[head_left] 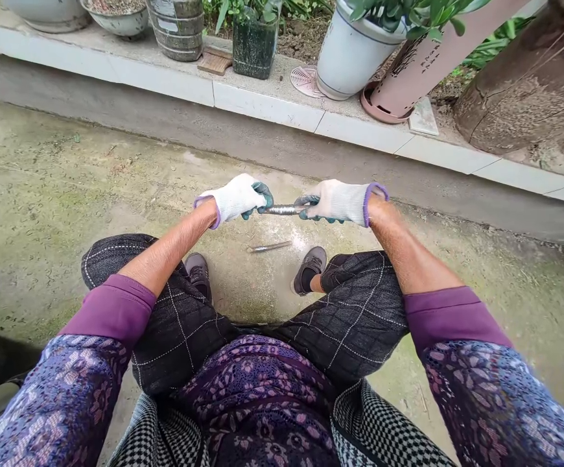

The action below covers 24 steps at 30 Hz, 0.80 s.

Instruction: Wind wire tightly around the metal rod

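Note:
Both hands wear white knit gloves with dark green coated fingers and purple cuffs. A short, shiny, ridged metal rod (284, 210) runs level between them, above the concrete floor. My left hand (243, 198) has its fingers closed round the rod's left end. At the right end, my right hand (333, 201) grips the same rod with fingers and thumb. The gloves hide both of its ends, so its exact kind cannot be made out. Below the hands, a second slim metal rod (271, 247) lies on the floor between the shoes, beside a pale powdery patch.
A low tiled ledge (262, 106) crosses ahead. On it stand a white flowerpot (354, 55), a dark green planter (255, 42), a ribbed grey pot (175, 29) and a tilted pink cylinder (421, 68). A large brown pot (525, 81) is at right. Dark shoes (310, 266) flank the floor rod.

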{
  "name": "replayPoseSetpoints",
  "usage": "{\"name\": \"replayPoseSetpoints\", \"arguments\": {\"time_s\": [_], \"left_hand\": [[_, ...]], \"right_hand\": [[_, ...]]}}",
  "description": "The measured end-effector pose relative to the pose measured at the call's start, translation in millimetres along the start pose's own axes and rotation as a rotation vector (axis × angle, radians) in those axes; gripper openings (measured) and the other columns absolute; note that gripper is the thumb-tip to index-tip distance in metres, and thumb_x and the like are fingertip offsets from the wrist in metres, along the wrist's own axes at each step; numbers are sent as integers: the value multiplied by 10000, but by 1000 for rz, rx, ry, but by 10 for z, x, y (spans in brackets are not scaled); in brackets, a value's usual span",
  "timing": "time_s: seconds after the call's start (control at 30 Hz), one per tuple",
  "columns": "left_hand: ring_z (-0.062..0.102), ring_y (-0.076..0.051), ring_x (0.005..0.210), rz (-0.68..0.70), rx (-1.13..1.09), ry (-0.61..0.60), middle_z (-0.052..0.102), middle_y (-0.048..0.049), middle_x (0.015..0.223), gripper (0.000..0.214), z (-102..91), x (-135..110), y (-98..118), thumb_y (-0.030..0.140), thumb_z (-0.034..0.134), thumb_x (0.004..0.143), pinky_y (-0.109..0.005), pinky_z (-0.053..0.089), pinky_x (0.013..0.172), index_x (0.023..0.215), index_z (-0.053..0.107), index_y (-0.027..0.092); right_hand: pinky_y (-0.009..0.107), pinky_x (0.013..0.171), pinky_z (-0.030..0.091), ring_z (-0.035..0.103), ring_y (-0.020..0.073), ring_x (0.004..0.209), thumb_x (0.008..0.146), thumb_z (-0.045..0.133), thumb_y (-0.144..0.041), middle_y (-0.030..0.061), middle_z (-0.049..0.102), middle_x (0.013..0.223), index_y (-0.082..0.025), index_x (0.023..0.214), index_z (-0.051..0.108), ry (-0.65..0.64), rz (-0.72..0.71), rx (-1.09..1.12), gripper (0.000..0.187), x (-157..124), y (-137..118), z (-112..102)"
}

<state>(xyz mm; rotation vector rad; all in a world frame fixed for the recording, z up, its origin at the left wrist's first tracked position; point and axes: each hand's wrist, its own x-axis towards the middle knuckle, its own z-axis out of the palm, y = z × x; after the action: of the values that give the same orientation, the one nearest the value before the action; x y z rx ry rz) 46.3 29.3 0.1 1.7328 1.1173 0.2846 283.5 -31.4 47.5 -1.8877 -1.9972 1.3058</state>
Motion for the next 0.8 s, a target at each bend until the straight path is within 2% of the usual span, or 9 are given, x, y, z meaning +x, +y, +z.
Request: {"name": "replayPoseSetpoints", "arguments": {"time_s": [0.1,0.2,0.37,0.47,0.57,0.67,0.8], "left_hand": [[499,-73,432,10,-59,55,755,-69,772,204,-6,-17,41,176,720,770,-235,399,423,942,818,127],[477,-51,443,44,-160,91,789,-118,900,223,-22,-51,51,193,720,821,-234,416,432,1000,812,98],[474,-42,455,79,-276,64,795,-131,990,274,-47,-118,37,148,624,899,-226,428,446,1108,790,91],[481,-40,460,76,-256,50,794,-114,985,292,-64,-138,39,145,603,907,-206,428,457,1133,783,103],[494,-51,471,84,-197,14,778,-75,879,277,-79,-140,37,167,627,882,-191,423,464,1099,794,124],[534,-79,511,94,-112,-61,730,-38,751,274,-75,-143,35,143,656,809,-189,417,471,1038,807,130],[513,-78,483,92,46,-106,685,-8,674,272,-12,-134,53,107,629,746,-195,383,460,939,818,140]], "right_hand": [[236,364,326,454,85,395,776,789,-188,-24,583,516,-196,997,832,158,13,-110,225,25,-35,-10],[222,378,349,458,73,422,841,739,-214,-19,606,582,-167,1126,802,278,-9,-106,296,7,-104,-15],[199,367,398,478,64,458,862,746,-241,13,655,711,-129,1164,760,260,-60,157,323,-34,-200,-20],[204,361,407,491,75,468,853,758,-273,16,660,716,-127,1191,745,194,-122,339,368,-63,-187,-49],[204,368,401,490,75,467,810,795,-319,19,679,710,-125,1185,752,12,-148,377,424,-98,-127,-90],[206,368,381,483,69,448,760,833,-355,13,685,691,-129,1167,775,-147,-118,268,469,-121,-47,-108],[210,367,355,473,65,416,759,826,-359,-9,668,642,-180,1147,807,-199,-25,2,428,-98,36,-50]]}}
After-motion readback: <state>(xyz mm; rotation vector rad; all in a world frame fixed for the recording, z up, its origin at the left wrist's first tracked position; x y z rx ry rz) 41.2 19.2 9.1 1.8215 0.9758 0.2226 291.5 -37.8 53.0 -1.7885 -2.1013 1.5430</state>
